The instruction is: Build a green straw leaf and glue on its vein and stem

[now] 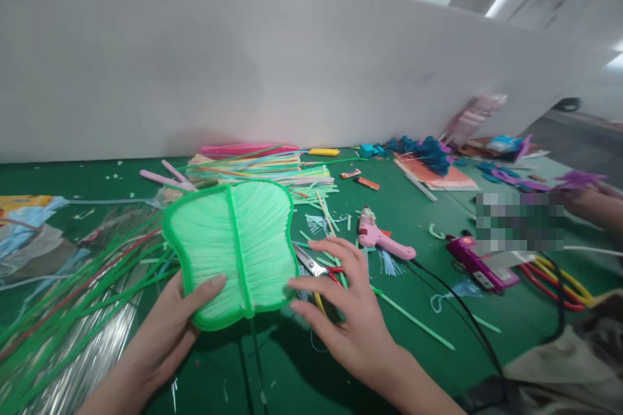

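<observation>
A light green leaf-shaped piece (pixel 267 233) with a darker green fuzzy edge and a raised midrib is held up above the table. My left hand (pixel 168 318) grips its lower left, thumb on the front face and fingers behind. At its lower right edge is my right hand (pixel 348 311), fingers apart, with fingertips at or very near the rim. A thin dark stem or wire (pixel 257 363) hangs below the midrib. Behind my right hand lie scissors (pixel 311 262) with red handles, partly hidden. A pink glue gun (pixel 384 240) rests on the table just beyond.
Pipe cleaners (pixel 272 165) in several colours lie along the back wall. Green strips and shiny wires (pixel 117 298) spread at the left. Two lighters (pixel 366 183), a magenta device (pixel 479 266) and a black cable (pixel 457 298) occupy the right. Another person's hand (pixel 591 201) works at the far right.
</observation>
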Demonstrator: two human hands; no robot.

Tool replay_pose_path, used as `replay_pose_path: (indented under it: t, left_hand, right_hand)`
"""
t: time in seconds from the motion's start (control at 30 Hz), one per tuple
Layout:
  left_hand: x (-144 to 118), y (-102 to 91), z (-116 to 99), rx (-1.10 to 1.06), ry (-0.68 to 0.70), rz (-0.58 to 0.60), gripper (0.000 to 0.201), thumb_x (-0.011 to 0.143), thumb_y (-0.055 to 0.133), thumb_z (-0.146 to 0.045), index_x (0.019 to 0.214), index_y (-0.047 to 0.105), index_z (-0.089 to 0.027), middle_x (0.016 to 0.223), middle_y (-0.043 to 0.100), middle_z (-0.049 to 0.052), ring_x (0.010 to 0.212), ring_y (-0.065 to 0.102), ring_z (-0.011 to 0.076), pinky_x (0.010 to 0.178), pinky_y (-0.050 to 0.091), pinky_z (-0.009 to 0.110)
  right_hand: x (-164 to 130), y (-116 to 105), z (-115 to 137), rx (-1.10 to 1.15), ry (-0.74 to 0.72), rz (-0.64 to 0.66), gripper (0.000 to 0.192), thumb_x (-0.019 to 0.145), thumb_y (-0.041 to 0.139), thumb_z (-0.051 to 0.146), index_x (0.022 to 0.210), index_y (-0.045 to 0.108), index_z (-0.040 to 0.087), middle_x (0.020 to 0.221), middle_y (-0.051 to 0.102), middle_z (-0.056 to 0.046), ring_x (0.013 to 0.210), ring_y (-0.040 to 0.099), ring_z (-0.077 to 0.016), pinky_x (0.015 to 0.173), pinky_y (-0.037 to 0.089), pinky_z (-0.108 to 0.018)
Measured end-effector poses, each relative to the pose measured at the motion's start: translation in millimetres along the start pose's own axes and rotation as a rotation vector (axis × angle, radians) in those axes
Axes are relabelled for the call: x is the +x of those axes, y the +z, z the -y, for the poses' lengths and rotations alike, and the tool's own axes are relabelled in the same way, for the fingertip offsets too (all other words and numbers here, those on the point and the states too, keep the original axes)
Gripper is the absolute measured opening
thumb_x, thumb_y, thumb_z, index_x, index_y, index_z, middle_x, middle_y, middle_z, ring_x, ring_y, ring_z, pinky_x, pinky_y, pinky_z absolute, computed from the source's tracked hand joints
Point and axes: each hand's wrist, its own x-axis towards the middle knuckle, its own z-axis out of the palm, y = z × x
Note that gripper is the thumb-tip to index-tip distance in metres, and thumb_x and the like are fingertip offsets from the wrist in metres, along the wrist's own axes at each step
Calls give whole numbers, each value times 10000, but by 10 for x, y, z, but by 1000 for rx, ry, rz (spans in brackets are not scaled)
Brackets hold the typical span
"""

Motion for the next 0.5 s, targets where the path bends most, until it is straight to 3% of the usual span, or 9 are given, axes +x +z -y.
replay_pose_path:
  t: [0.07, 0.2, 0.43, 0.5]
  left_hand:
    - [5, 5, 6, 3, -2, 1, 798, 594, 936, -251, 1333, 638, -203, 1079, 790, 120, 939, 764, 335, 796, 657, 368]
    - [21, 0, 22, 7, -16, 4, 802, 573, 949, -258, 1313, 646, -200, 1042, 797, 111, 907, 770, 326, 754, 662, 351]
    - [-18, -10, 35, 74, -68, 68, 812, 560, 951, -240, 1310, 643, -194, 1056, 792, 127, 951, 759, 356, 748, 660, 375]
    - [-27, -13, 32, 90, -79, 90, 806, 589, 940, -251, 1329, 627, -199, 1063, 791, 125, 960, 759, 347, 760, 658, 374]
  right_hand:
    - [-9, 54, -14, -112, -87, -3, 166, 894, 687, 221, 1009, 746, 326, 1388, 492, -64, 1365, 354, -332, 1096, 378, -567]
    - [-20, 104, -10, -113, -95, 55, 145, 910, 644, 161, 936, 715, 284, 1392, 452, -65, 1388, 309, -321, 1110, 370, -558]
    - [-7, -14, 57, -105, -32, 374, 122, 886, 588, 158, 973, 611, 241, 1499, 328, -79, 1494, 114, -351, 1168, 282, -602]
    - [-8, -53, 47, -103, -24, 412, 140, 874, 578, 138, 970, 594, 239, 1507, 314, -81, 1501, 92, -355, 1167, 273, -613]
